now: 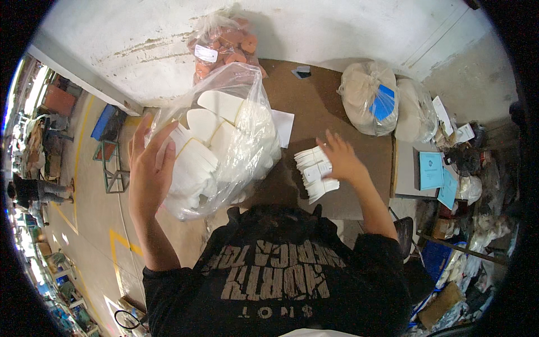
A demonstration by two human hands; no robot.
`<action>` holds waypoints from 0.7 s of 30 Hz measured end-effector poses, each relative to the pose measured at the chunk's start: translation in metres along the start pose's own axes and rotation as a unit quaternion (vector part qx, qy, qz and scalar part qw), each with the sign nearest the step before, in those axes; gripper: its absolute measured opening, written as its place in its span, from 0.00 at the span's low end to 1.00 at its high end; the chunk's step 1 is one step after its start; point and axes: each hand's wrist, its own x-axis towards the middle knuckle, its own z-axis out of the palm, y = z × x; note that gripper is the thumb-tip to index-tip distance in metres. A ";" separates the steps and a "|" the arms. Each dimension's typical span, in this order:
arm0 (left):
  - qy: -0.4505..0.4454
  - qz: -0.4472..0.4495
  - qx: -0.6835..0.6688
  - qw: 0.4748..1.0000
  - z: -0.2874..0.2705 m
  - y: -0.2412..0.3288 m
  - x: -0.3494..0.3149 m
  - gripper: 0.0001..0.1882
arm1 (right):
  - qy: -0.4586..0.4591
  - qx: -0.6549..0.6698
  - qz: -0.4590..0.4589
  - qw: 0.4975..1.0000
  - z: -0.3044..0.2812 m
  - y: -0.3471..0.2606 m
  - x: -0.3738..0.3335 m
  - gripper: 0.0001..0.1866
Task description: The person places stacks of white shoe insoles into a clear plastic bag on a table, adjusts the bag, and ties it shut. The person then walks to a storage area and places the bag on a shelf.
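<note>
A large clear plastic bag (pixel 247 84) stands on the brown table, full of white, flat, round-ended pieces (pixel 222 106) bundled with thin yellowish bands. My left hand (pixel 152 168) is at the bag's left side, its fingers stretched and the thumb apart; whether it presses on the plastic I cannot tell. To the right of the bag lies a fanned stack of white flat pieces (pixel 315 171) with a small label on it. My right hand (pixel 341 160) is at that stack's right edge, slightly blurred, with fingers spread and not closed on it.
Behind the big bag, a clear bag of reddish-orange pieces (pixel 229 48) leans against the wall. Two tied bags (pixel 368 98) of beige contents stand at the back right. Light blue booklets (pixel 431 170) lie on a side table. A white paper (pixel 283 128) sits beside the big bag.
</note>
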 end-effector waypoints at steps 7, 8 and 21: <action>0.019 0.031 0.083 0.996 0.016 -0.002 0.014 0.18 | -0.077 -0.130 -0.046 0.987 0.084 -0.003 -0.012 0.80; 0.027 0.037 0.071 0.996 0.017 -0.001 0.012 0.18 | -0.086 -0.069 -0.026 0.994 0.090 -0.001 -0.007 0.79; 0.014 0.027 -0.039 0.999 0.004 -0.008 0.003 0.12 | -0.079 0.060 0.081 0.992 0.096 -0.030 0.055 0.81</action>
